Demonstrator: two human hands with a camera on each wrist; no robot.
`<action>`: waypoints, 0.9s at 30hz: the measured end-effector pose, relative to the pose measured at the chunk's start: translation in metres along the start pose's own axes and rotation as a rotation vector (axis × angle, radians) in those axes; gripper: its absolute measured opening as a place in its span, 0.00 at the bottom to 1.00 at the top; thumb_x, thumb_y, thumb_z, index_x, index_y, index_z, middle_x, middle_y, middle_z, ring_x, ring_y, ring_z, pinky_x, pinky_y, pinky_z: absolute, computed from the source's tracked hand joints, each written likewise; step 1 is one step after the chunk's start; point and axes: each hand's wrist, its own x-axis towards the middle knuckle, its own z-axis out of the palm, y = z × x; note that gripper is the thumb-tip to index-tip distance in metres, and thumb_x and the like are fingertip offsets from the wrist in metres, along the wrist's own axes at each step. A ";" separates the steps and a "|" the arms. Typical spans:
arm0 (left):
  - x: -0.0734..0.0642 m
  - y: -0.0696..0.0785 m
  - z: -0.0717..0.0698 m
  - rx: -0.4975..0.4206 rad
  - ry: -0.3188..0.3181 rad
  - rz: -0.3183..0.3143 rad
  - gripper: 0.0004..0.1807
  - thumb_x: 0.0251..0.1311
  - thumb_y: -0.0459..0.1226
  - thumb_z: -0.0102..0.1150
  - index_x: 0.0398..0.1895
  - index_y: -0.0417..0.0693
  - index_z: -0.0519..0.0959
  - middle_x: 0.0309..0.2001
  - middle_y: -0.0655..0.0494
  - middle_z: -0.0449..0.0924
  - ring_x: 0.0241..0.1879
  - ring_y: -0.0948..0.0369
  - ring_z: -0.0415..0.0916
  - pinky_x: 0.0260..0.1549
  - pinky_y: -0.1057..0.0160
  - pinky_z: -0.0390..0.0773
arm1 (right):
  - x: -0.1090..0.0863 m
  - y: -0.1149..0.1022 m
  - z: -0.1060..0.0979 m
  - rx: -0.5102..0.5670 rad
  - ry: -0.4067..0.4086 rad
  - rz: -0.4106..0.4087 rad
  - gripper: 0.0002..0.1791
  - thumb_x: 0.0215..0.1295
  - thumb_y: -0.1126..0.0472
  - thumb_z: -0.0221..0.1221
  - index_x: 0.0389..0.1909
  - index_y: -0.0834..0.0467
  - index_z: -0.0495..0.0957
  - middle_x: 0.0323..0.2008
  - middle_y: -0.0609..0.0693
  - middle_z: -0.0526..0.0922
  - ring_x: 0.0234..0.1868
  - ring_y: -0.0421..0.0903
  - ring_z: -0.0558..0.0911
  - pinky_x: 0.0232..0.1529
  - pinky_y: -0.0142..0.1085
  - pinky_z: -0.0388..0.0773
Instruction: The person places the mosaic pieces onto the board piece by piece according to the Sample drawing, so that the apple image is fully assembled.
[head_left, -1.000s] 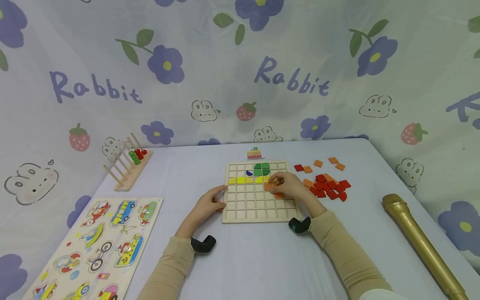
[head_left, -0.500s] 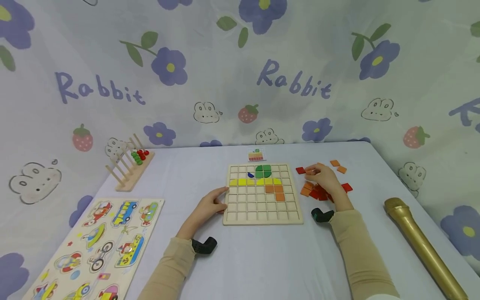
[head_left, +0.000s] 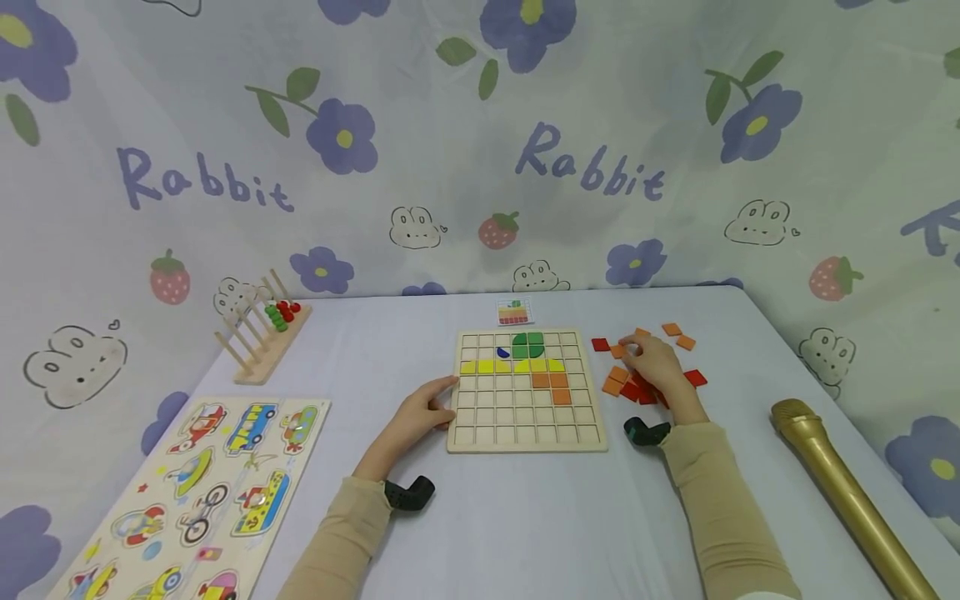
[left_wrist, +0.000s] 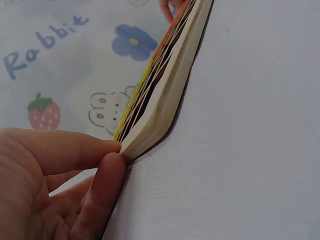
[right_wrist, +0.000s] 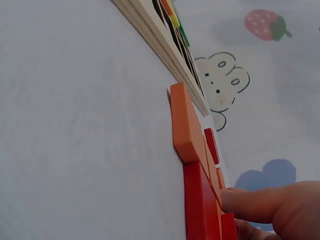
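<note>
Board: we find the wooden board (head_left: 487,417) at the centre of the head view, a flat grid with pieces in its upper half: green ones (head_left: 528,345), a small blue one (head_left: 503,353), a yellow row (head_left: 486,367) and three orange squares (head_left: 561,397).
Board edge: only the wrist views give us its thick pale side, slanting from upper middle to lower left in the left one, across the top in the right one.
Left hand: this hand (head_left: 417,417) touches the board's left edge; the head view shows us forefinger and thumb spread apart, while the left wrist view makes their tips look close together at a corner.
Right hand: this hand (head_left: 656,367), well apart from the other, is bent over the loose tiles right of centre; we cannot tell whether it pinches one, and the right wrist view shows only part of it, lower right, behind tiles.
Loose tiles: from above we see red (head_left: 696,378) and orange (head_left: 686,342) ones scattered; the right wrist view adds their thickness.
Card: only the head view shows us the small picture card (head_left: 514,312), just beyond the board.
Surroundings: there too, a picture puzzle (head_left: 240,475) lies lower left, a bead stand (head_left: 262,358) left, a gold microphone (head_left: 847,492) lower right.
</note>
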 end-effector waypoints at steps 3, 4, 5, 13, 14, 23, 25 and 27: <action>0.000 -0.001 0.000 0.001 -0.003 0.004 0.32 0.53 0.31 0.60 0.65 0.48 0.66 0.24 0.51 0.73 0.24 0.61 0.72 0.27 0.65 0.72 | -0.002 0.001 0.001 0.039 0.014 0.016 0.19 0.60 0.63 0.53 0.53 0.64 0.71 0.37 0.62 0.73 0.34 0.53 0.71 0.34 0.41 0.67; 0.000 -0.002 0.000 0.001 -0.004 0.003 0.32 0.54 0.31 0.60 0.65 0.49 0.66 0.23 0.52 0.72 0.24 0.62 0.72 0.27 0.65 0.71 | -0.002 0.002 0.001 0.055 0.020 0.017 0.19 0.60 0.63 0.54 0.52 0.65 0.71 0.38 0.62 0.73 0.35 0.54 0.71 0.35 0.42 0.68; 0.000 -0.002 0.000 -0.001 -0.004 0.004 0.32 0.54 0.31 0.60 0.65 0.49 0.66 0.23 0.52 0.72 0.24 0.62 0.72 0.27 0.65 0.71 | -0.003 0.002 0.001 0.074 0.025 0.022 0.19 0.59 0.63 0.55 0.51 0.65 0.71 0.39 0.63 0.72 0.36 0.55 0.71 0.37 0.43 0.68; 0.000 -0.004 0.001 -0.007 -0.008 0.004 0.32 0.54 0.31 0.60 0.64 0.50 0.67 0.24 0.52 0.72 0.23 0.62 0.71 0.27 0.65 0.71 | -0.006 0.001 0.001 0.266 0.036 0.070 0.16 0.59 0.62 0.58 0.45 0.65 0.70 0.43 0.62 0.75 0.40 0.55 0.75 0.40 0.41 0.71; 0.000 -0.004 0.001 -0.008 -0.007 0.004 0.32 0.54 0.31 0.60 0.64 0.50 0.67 0.23 0.52 0.72 0.23 0.62 0.71 0.27 0.65 0.71 | -0.006 0.000 0.000 0.298 0.029 0.078 0.16 0.59 0.61 0.58 0.46 0.65 0.70 0.43 0.62 0.75 0.41 0.55 0.75 0.40 0.40 0.71; 0.000 -0.002 0.000 0.002 -0.001 -0.001 0.32 0.54 0.31 0.60 0.65 0.49 0.66 0.25 0.51 0.72 0.25 0.62 0.71 0.27 0.65 0.72 | -0.008 -0.027 -0.011 0.944 -0.229 0.118 0.13 0.63 0.62 0.57 0.46 0.62 0.70 0.33 0.44 0.79 0.35 0.39 0.79 0.42 0.30 0.76; 0.001 -0.001 0.000 0.003 0.001 -0.002 0.32 0.54 0.31 0.60 0.65 0.49 0.66 0.25 0.51 0.72 0.25 0.62 0.72 0.27 0.65 0.72 | -0.009 -0.034 -0.010 1.050 -0.307 0.097 0.07 0.64 0.67 0.55 0.42 0.60 0.72 0.30 0.46 0.80 0.33 0.39 0.80 0.39 0.30 0.77; 0.002 0.000 0.000 0.006 0.001 -0.003 0.32 0.54 0.31 0.60 0.65 0.49 0.66 0.25 0.51 0.73 0.24 0.62 0.72 0.28 0.65 0.72 | -0.009 -0.041 -0.006 1.088 -0.364 0.081 0.04 0.64 0.69 0.53 0.38 0.58 0.73 0.29 0.47 0.80 0.31 0.39 0.81 0.36 0.28 0.77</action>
